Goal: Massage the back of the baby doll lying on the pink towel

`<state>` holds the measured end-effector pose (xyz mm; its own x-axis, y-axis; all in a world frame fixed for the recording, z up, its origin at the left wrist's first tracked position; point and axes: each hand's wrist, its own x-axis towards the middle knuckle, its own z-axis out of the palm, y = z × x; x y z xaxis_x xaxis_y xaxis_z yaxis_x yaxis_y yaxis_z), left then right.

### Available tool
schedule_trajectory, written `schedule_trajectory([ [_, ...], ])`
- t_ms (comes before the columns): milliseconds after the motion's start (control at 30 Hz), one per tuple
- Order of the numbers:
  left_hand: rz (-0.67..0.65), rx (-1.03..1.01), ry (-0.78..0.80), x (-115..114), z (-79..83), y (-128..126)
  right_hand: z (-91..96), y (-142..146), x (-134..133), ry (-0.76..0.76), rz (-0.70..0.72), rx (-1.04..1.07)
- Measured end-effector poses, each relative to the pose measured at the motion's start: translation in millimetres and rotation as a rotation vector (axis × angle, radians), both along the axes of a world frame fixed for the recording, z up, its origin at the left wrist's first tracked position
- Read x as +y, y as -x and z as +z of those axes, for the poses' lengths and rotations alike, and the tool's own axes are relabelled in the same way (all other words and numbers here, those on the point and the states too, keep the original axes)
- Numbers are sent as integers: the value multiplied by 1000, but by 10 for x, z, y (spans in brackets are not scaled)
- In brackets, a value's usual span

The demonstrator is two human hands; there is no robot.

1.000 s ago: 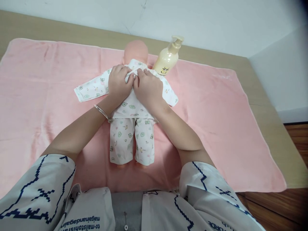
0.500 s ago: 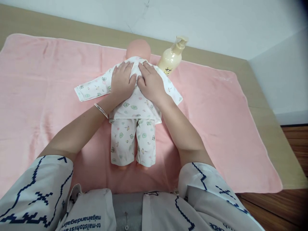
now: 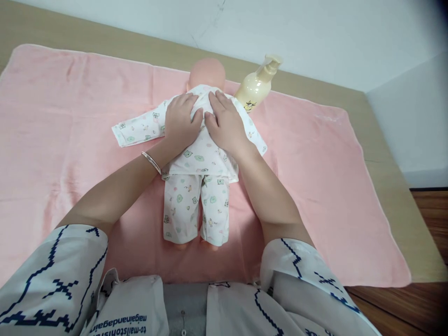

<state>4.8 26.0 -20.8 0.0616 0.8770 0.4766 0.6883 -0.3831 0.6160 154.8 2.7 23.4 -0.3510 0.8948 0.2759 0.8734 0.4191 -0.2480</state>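
Note:
A baby doll (image 3: pixel 207 74) in a white printed top (image 3: pixel 196 161) and matching trousers (image 3: pixel 182 205) lies on a pink blanket (image 3: pixel 308 177). Only the back of its bald head shows, so it seems to be face down. My left hand (image 3: pixel 182 121) rests flat on the left side of its upper back, with a silver bangle (image 3: pixel 151 162) on the wrist. On the right side of the back lies my right hand (image 3: pixel 227 120), fingers stretched toward the shoulders. Both palms touch the cloth and hold nothing. The thumbs are close together near the middle.
A cream pump bottle (image 3: pixel 257 86) stands on the blanket, right of the doll's head. The blanket covers much of a wooden table (image 3: pixel 392 186). A white wall (image 3: pixel 315 42) runs along the table's back edge, and dark wood flooring (image 3: pixel 430 214) shows at the right.
The whole view has shifted slightly, so the doll and bottle appear a little further right. Both hands stay flat on the doll's back.

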Motion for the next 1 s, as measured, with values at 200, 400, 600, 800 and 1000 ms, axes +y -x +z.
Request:
schedule_trajectory([
  [200,-6,46,30,132,-73,-3,3,-53,49,27,30,0],
  [400,-55,80,33,95,-41,30,-15,-37,49,24,18,-23],
  [600,-72,143,5,35,72,27,-9,-10,31,-36,3,7],
  [800,-40,44,-29,-118,127,6,95,169,-225,-52,-141,-44],
  [1000,50,-42,14,-90,52,-2,45,122,-132,-23,-163,-33],
])
